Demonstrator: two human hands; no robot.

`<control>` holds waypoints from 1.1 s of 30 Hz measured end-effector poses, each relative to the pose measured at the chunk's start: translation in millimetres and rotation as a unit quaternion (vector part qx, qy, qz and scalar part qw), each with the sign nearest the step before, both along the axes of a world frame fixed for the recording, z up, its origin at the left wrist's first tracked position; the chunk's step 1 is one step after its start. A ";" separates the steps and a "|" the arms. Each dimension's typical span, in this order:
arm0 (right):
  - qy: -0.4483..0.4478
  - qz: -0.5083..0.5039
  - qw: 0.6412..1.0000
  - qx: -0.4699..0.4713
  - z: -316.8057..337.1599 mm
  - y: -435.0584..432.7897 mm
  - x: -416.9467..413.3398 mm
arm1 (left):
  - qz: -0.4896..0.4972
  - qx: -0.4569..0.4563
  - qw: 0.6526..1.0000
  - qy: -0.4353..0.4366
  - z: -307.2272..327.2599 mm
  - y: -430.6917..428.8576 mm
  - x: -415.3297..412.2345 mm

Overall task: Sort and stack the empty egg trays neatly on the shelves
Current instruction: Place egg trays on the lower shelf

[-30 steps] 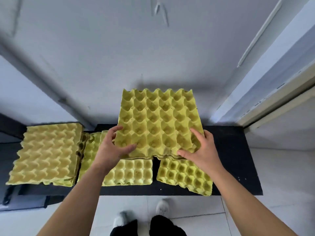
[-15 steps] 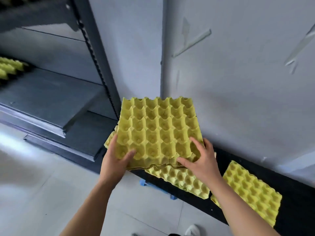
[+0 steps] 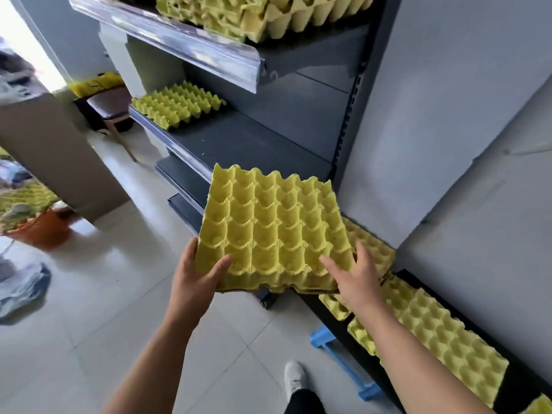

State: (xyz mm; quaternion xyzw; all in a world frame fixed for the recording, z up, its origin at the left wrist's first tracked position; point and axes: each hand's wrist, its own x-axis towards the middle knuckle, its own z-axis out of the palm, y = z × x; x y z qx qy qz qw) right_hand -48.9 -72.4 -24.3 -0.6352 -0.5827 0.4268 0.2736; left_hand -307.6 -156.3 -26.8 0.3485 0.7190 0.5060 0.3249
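Grey shelving (image 3: pixel 254 138) over white tile floor (image 3: pixel 89 309); left hand (image 3: pixel 194 276), right hand (image 3: pixel 355 279) clamped on yellow egg tray stack (image 3: pixel 274 231), thumbs on top.

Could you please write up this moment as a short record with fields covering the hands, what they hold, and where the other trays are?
held item: small stack of yellow egg trays, cups facing up, carried in the air
left hand: grip on the stack's near left corner, thumb on top
right hand: grip on the near right edge, fingers spread over the top
middle shelf: one tray stack at its far end, rest bare
top shelf: tray pile on it
low black platform: loose trays lying on it
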 end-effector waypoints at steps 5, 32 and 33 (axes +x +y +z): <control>0.023 0.017 1.000 0.000 0.3 47.6 -75.2 | 0.060 0.007 0.998 -0.002 0.2 17.6 -63.9; 0.073 -0.144 0.986 0.028 -15.2 212.7 -473.6 | 0.072 0.023 0.996 -0.056 -9.5 191.8 -459.5; 0.078 -0.155 0.984 0.029 -15.5 214.7 -485.8 | 0.059 0.018 0.997 -0.050 -7.8 200.3 -475.5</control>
